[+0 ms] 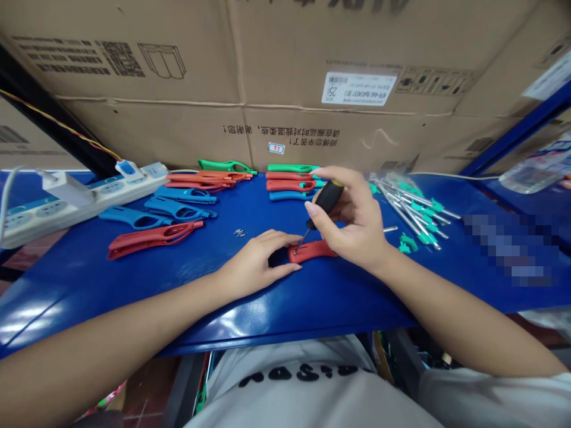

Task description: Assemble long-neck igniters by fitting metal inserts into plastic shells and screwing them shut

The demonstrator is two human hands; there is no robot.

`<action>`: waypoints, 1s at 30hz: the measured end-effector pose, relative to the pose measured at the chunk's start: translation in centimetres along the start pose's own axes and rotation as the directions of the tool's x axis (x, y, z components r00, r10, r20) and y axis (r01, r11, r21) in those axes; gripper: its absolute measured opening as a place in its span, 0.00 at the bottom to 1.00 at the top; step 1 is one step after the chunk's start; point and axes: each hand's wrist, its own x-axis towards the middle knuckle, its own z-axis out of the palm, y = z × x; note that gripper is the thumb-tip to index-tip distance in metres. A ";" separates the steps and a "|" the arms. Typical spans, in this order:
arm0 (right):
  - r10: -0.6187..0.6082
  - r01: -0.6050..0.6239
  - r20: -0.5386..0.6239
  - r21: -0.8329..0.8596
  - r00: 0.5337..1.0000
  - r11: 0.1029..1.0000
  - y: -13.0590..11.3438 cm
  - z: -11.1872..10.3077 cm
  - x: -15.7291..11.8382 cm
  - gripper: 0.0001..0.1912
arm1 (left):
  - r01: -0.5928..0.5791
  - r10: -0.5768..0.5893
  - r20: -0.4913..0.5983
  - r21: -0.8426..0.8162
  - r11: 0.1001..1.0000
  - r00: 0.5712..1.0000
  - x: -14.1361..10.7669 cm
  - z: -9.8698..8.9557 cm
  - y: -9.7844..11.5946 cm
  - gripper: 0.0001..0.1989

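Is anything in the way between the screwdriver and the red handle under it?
Nothing I can see. The screwdriver in the right hand slants down to the end of the red handle; the left hand is beside that end, not under the tip.

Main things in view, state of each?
Screwdriver: in right hand, tip on red casing
Red casing: lying, left hand at its end
Other casings: lying in groups
Metal bits: loose, clustered
Tubes: heaped, crossing
Power strip: plugs inserted
Carton: print upside down
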 end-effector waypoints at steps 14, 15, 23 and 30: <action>-0.049 0.050 0.031 -0.032 0.998 0.998 -0.1 0.1 -0.2 0.21 | -0.012 0.012 0.025 0.006 1.000 1.000 -0.3 -0.1 0.3 0.20; -0.058 0.059 0.037 -0.040 0.998 0.997 -0.1 0.1 -0.2 0.21 | -0.011 0.011 0.028 0.006 1.000 1.000 -0.3 -0.1 0.4 0.20; -0.243 0.260 0.150 -0.106 0.958 0.960 0.0 -0.4 -0.4 0.29 | -0.029 0.030 0.069 -0.012 1.000 0.997 -0.1 -0.3 0.3 0.17; -0.112 0.113 0.359 0.020 0.927 0.993 -0.9 -1.2 0.2 0.32 | -0.033 0.036 0.072 -0.039 0.999 0.997 -0.1 -0.4 0.5 0.12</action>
